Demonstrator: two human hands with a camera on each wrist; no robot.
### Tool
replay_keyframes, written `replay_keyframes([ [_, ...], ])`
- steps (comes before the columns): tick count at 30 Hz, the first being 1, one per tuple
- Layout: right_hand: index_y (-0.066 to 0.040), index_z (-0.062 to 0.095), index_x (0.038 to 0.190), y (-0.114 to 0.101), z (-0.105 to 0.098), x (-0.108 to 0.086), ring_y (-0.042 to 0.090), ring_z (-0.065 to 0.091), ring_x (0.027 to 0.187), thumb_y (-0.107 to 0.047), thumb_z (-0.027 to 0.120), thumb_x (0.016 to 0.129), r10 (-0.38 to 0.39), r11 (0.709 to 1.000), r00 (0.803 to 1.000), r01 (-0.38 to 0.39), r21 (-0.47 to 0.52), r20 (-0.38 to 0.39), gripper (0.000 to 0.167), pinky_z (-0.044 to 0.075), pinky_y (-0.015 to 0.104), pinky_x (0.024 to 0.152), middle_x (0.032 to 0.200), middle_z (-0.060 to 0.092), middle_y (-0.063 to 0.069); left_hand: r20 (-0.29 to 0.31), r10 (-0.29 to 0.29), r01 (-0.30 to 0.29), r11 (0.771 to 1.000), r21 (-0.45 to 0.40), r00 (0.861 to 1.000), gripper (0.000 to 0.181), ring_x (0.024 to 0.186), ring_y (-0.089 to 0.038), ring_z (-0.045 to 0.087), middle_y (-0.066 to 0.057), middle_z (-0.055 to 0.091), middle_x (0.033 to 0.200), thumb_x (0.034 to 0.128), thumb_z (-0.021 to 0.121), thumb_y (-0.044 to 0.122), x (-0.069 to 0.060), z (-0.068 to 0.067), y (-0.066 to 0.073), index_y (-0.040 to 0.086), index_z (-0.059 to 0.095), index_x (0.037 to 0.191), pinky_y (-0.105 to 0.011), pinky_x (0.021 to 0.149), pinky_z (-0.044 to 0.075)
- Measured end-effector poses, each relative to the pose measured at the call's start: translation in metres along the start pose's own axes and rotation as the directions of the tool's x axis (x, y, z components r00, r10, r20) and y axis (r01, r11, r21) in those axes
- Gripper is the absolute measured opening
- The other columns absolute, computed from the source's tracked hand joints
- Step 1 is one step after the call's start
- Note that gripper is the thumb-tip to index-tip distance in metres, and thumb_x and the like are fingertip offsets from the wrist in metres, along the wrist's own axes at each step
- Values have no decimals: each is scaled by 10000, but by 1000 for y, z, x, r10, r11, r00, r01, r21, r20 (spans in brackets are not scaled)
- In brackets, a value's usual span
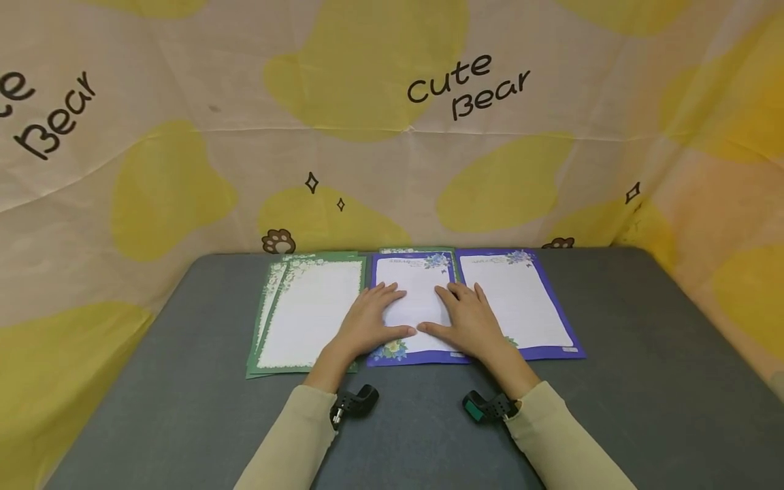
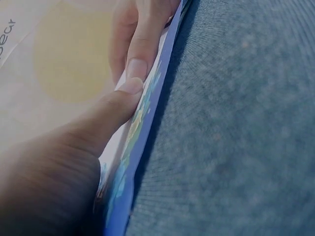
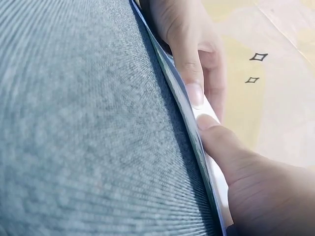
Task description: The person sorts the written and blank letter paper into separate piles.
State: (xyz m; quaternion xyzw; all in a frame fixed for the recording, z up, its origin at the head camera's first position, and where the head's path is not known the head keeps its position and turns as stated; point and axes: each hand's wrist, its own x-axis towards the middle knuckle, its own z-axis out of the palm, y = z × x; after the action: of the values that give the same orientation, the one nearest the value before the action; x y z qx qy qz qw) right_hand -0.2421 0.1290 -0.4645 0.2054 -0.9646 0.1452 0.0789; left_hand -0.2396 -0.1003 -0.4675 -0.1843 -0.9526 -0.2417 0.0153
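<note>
A purple-bordered sheet of paper (image 1: 416, 272) with blue flowers in its corners lies in the middle of the row. My left hand (image 1: 370, 316) rests on its left side, fingers spread and pointing away. On its right side rests my right hand (image 1: 468, 320), laid out in the same way. The two thumbs point at each other, their tips nearly meeting over the sheet. In the left wrist view the left thumb (image 2: 108, 113) lies along the sheet's near edge (image 2: 133, 162). The right wrist view shows the right thumb (image 3: 221, 142) on the paper too.
Green-bordered sheets (image 1: 312, 320) overlap at the left. Another purple-bordered sheet (image 1: 527, 306) lies at the right, and a green border (image 1: 416, 250) peeks out behind the middle sheet. All lie on a grey table (image 1: 416, 435) before a patterned cloth (image 1: 367, 156).
</note>
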Motion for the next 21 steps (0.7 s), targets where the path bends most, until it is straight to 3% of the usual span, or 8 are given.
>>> replay_keyframes([
  [7,-39,616,1362,0,0,3,384,580,1290,-565,737,857,-5,1000,996,7,23,-85,738,259,613,1226,1315,658,212,-90,-76,68,994,-86,993,656,1417,-319,487,-60,602,1459,847,794,464,-2,-2,0,177,612,1408,-524,1178,390],
  [12,-36,634,1337,0,1,2,404,596,1254,-503,752,868,35,994,990,-20,107,-135,672,360,587,1170,1314,655,210,-134,-87,74,992,-104,987,559,1313,-280,572,-45,688,1335,840,810,439,-1,-2,0,194,685,1328,-474,1114,465],
  [16,-26,581,1392,-1,0,2,437,531,1334,-471,730,899,153,957,975,-107,269,-158,681,414,592,1125,1427,569,232,-147,-96,75,988,-138,984,508,1273,-272,598,-38,710,1295,843,814,413,-1,-1,1,195,712,1291,-468,1084,487],
  [21,-27,534,1437,0,-1,2,426,501,1368,-453,693,934,297,896,936,-203,395,-191,678,398,579,1145,1469,526,241,-175,-107,74,980,-187,979,467,1231,-275,621,-49,724,1263,846,816,386,-2,-3,3,195,730,1263,-474,1055,503],
])
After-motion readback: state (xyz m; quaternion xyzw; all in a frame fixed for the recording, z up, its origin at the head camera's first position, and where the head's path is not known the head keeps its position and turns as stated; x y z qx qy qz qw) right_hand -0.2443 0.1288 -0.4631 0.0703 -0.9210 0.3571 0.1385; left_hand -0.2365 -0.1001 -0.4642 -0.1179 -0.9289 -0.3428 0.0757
